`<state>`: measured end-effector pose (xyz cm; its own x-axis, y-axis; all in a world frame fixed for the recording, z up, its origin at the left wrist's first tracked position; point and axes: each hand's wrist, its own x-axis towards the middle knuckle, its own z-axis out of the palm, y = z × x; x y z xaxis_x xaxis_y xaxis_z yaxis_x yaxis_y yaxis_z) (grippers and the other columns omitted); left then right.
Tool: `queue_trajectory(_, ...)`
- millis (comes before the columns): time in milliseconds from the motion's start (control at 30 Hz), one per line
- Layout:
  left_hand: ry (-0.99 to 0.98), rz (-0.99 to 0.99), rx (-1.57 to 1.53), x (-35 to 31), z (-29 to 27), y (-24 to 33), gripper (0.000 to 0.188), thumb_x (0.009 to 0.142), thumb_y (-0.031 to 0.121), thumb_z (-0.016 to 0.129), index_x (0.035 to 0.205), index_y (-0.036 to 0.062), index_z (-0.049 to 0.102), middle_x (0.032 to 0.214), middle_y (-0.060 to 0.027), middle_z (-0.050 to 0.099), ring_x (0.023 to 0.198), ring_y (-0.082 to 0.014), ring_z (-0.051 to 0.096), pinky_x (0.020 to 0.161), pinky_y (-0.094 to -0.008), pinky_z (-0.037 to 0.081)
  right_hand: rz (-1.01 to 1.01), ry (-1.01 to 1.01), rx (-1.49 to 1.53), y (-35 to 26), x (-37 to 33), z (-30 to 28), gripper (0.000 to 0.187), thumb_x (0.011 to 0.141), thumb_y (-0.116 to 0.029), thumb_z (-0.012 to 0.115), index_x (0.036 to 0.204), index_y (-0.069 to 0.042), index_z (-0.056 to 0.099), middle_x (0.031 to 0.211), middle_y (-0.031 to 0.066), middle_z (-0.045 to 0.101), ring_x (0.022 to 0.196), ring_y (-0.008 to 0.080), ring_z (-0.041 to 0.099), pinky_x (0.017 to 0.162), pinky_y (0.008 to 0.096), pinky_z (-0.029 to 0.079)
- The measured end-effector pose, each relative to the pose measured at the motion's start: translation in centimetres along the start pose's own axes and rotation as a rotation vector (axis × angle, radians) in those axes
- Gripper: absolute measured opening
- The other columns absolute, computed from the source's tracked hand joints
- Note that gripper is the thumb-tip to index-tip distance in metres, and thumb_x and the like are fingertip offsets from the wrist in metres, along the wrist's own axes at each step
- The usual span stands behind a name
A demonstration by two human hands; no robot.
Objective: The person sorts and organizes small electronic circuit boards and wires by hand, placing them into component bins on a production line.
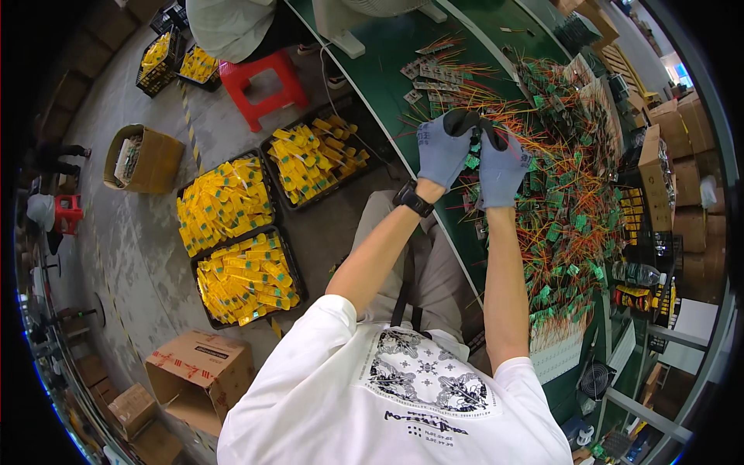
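Note:
Both hands wear blue-grey gloves with black fingertips and meet over the green workbench. My left hand (445,153), with a black watch on its wrist, has its fingers curled in a pinch. Close beside it, the fingers of my right hand (502,167) are bent and closed too. Small green and dark bits show between the gloves, but what the fingers hold is too small to tell. Under and beyond them spreads a tangled pile of small green circuit boards (554,198) with red, orange and yellow wires. Several flat grey-white pieces (442,74) lie at the pile's far end.
Left of the bench, black crates hold yellow pieces (225,201). A red stool (263,87) stands beyond, near another seated person (232,27). Open cardboard boxes (200,368) sit on the floor. A white fan (372,9) occupies the bench's far end; a plastic bottle (637,273) lies at right.

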<state>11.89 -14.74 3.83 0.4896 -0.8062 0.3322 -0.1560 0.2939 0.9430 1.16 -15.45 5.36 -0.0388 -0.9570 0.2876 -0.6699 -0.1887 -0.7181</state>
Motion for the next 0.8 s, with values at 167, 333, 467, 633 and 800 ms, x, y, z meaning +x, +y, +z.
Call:
queue_trajectory(167,-0.043,0.097,-0.011,1.0,1.5,-0.8,0.017,0.083,0.018,0.066,0.083,0.0009,0.066,0.071,-0.0170,0.061,0.061,-0.0333,0.057,0.057,-0.0356,0.044,0.005,0.117,-0.202,0.0,1.0,0.5,0.034,0.090,-0.033,0.061,0.104,-0.002,0.066,0.087,0.0147,0.070,0.081,0.0301,0.068,0.072,0.0371,0.051)
queue_trajectory(333,-0.241,0.052,0.173,1.1,0.6,-1.4,0.020,0.081,0.015,0.066,0.097,0.0051,0.067,0.084,-0.0148,0.066,0.076,-0.0309,0.064,0.070,-0.0370,0.050,0.099,0.021,-0.281,1.4,1.1,-0.8,0.042,0.090,-0.036,0.061,0.117,-0.004,0.061,0.088,0.0150,0.070,0.083,0.0315,0.067,0.074,0.0382,0.050)
queue_trajectory(467,-0.142,0.162,0.396,3.6,-1.8,-2.9,0.037,0.081,0.016,0.067,0.115,0.0047,0.061,0.114,-0.0175,0.062,0.106,-0.0335,0.059,0.089,-0.0393,0.047,0.072,0.168,-0.311,0.0,-2.4,-3.4,0.040,0.089,-0.031,0.062,0.119,-0.004,0.060,0.089,0.0170,0.069,0.082,0.0327,0.067,0.075,0.0375,0.050)
queue_trajectory(633,-0.192,0.311,0.794,9.8,-3.7,-6.8,0.045,0.080,0.021,0.068,0.122,0.0081,0.057,0.127,-0.0146,0.056,0.122,-0.0343,0.049,0.102,-0.0431,0.039,0.099,-0.049,-0.140,1.4,-8.5,-5.2,0.031,0.087,-0.016,0.062,0.115,-0.004,0.063,0.097,0.0177,0.068,0.083,0.0334,0.067,0.073,0.0364,0.052)
queue_trajectory(800,-0.577,0.334,1.206,12.7,-3.8,-8.3,0.045,0.081,0.022,0.067,0.123,0.0108,0.057,0.128,-0.0126,0.056,0.122,-0.0326,0.049,0.105,-0.0432,0.038,-0.024,-0.107,-0.028,3.7,-12.8,-4.6,0.033,0.082,-0.013,0.065,0.114,-0.003,0.064,0.094,0.0173,0.068,0.081,0.0340,0.066,0.071,0.0369,0.052)
